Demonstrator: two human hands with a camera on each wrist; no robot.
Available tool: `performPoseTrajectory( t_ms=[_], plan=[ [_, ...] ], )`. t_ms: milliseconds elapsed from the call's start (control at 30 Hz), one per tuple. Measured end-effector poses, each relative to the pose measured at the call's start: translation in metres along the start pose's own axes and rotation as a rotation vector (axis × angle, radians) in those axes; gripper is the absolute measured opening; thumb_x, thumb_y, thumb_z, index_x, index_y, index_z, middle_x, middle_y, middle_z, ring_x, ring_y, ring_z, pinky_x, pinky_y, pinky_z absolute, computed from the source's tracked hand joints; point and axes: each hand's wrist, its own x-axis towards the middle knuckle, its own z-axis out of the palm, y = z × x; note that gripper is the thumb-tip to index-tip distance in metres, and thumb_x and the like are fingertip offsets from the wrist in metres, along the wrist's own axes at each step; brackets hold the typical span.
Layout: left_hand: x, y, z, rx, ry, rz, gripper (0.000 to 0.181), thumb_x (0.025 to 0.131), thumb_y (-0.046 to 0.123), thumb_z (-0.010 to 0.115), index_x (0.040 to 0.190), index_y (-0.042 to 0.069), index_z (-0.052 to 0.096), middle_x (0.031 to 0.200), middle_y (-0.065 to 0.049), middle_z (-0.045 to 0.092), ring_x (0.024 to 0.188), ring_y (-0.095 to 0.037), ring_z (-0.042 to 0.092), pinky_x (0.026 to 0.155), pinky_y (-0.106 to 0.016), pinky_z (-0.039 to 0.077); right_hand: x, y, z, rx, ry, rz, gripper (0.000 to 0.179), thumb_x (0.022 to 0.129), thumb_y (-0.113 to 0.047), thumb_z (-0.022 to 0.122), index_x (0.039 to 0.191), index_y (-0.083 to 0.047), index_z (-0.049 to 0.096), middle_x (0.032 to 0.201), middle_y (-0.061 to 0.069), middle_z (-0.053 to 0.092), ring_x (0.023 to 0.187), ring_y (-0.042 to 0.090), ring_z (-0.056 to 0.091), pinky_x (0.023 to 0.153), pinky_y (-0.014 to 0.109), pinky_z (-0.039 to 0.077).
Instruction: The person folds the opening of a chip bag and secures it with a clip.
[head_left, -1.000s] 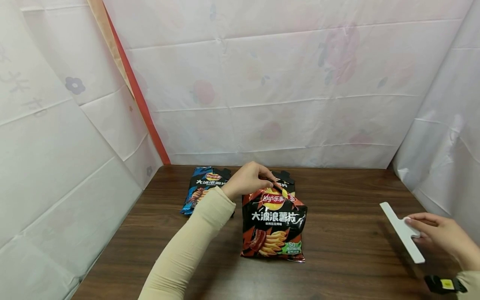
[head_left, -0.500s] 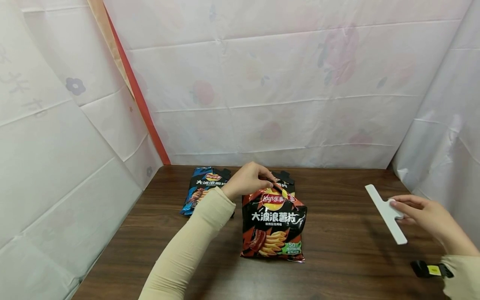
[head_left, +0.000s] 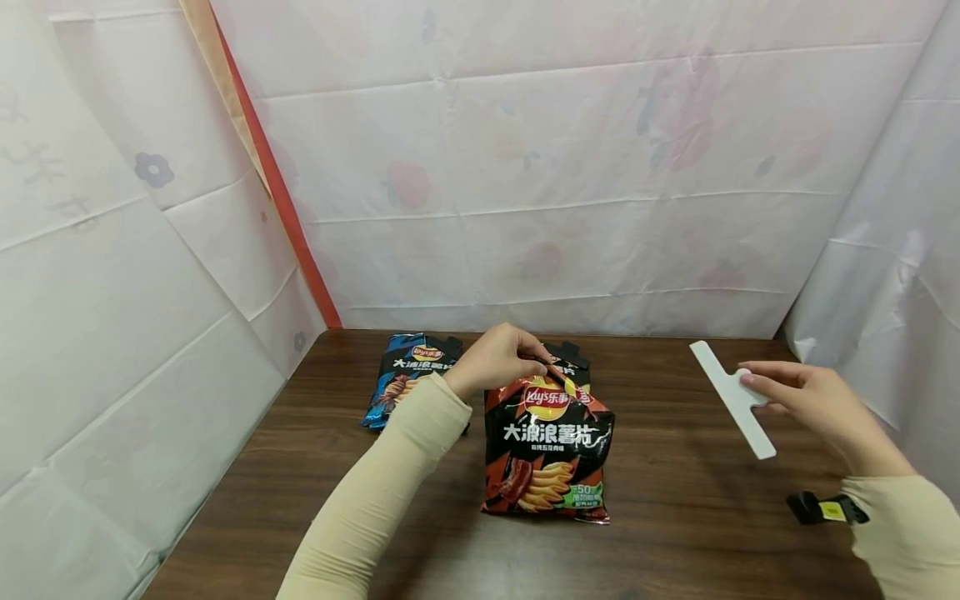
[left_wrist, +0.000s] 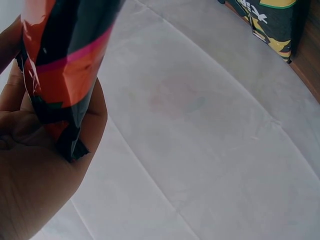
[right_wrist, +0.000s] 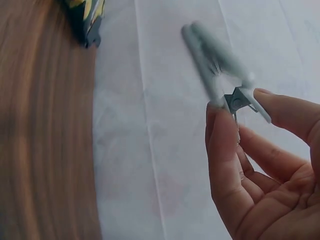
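My left hand [head_left: 498,358] pinches the top of a black and red Lay's chip bag [head_left: 547,450], which stands upright on the table. In the left wrist view the bag's crumpled upper edge [left_wrist: 65,95] lies between thumb and fingers. Over the right side of the table, my right hand [head_left: 817,408] holds a long white bag clip [head_left: 733,400] by its handle. In the right wrist view thumb and fingers pinch the two levers of the clip [right_wrist: 237,102], and its long jaws appear slightly parted at the tips.
At the back left lies a blue and black chip bag [head_left: 397,375] with a dark clip at its top. Another chip bag [head_left: 567,371], partly hidden behind the front one, also bears a black clip [head_left: 566,354]. Patterned white sheets [head_left: 562,167] wall the wooden table [head_left: 675,517].
My right hand has moved left and toward the back with the white bag clip, nearing the front chip bag. The left hand and its bag have stayed still.
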Motion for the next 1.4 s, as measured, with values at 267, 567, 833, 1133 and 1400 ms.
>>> performPoseTrajectory(
  t_ms=[267, 567, 833, 1133, 1400],
  plan=[
    [0.0, 0.001, 0.0, 0.007, 0.003, 0.0, 0.014, 0.093, 0.014, 0.068, 0.102, 0.018, 0.078, 0.098, 0.0, 0.075, 0.046, -0.009, 0.036, 0.05, -0.024, 0.035, 0.009, -0.035, 0.012, 0.093, -0.018, -0.077, 0.061, 0.096, -0.044, 0.06, 0.138, 0.001, 0.054, 0.094, -0.022, 0.068, 0.081, 0.007, 0.072, 0.072, 0.021, 0.055],
    [0.001, -0.001, 0.0, 0.012, 0.003, -0.005, 0.014, 0.094, 0.014, 0.067, 0.102, 0.018, 0.078, 0.098, 0.001, 0.075, 0.049, -0.01, 0.042, 0.051, -0.024, 0.037, 0.019, -0.07, 0.027, 0.056, -0.044, -0.139, 0.061, 0.095, -0.046, 0.06, 0.134, 0.001, 0.057, 0.115, 0.014, 0.07, 0.083, 0.004, 0.071, 0.073, 0.025, 0.057],
    [0.001, -0.001, -0.001, 0.024, 0.016, -0.02, 0.015, 0.093, 0.014, 0.067, 0.104, 0.017, 0.077, 0.104, -0.001, 0.074, 0.047, -0.009, 0.039, 0.053, -0.024, 0.038, 0.025, -0.094, 0.04, 0.097, -0.071, -0.206, 0.052, 0.095, -0.04, 0.064, 0.127, 0.001, 0.062, 0.11, 0.015, 0.071, 0.084, 0.003, 0.067, 0.074, 0.027, 0.058],
    [-0.001, -0.002, -0.001, 0.027, 0.021, -0.02, 0.015, 0.093, 0.013, 0.068, 0.104, 0.016, 0.078, 0.107, -0.002, 0.074, 0.055, -0.009, 0.049, 0.056, -0.024, 0.041, 0.029, -0.113, 0.055, 0.086, -0.112, -0.267, 0.049, 0.095, -0.038, 0.064, 0.127, -0.001, 0.063, 0.113, 0.018, 0.071, 0.088, 0.007, 0.069, 0.075, 0.03, 0.058],
    [-0.001, -0.002, -0.002, 0.009, 0.033, -0.011, 0.014, 0.092, 0.013, 0.069, 0.102, 0.014, 0.078, 0.103, -0.003, 0.075, 0.049, -0.009, 0.042, 0.053, -0.024, 0.038, 0.031, -0.123, 0.068, 0.063, -0.135, -0.306, 0.046, 0.094, -0.038, 0.065, 0.124, -0.003, 0.066, 0.108, 0.014, 0.073, 0.087, 0.012, 0.069, 0.076, 0.031, 0.056]
  ],
)
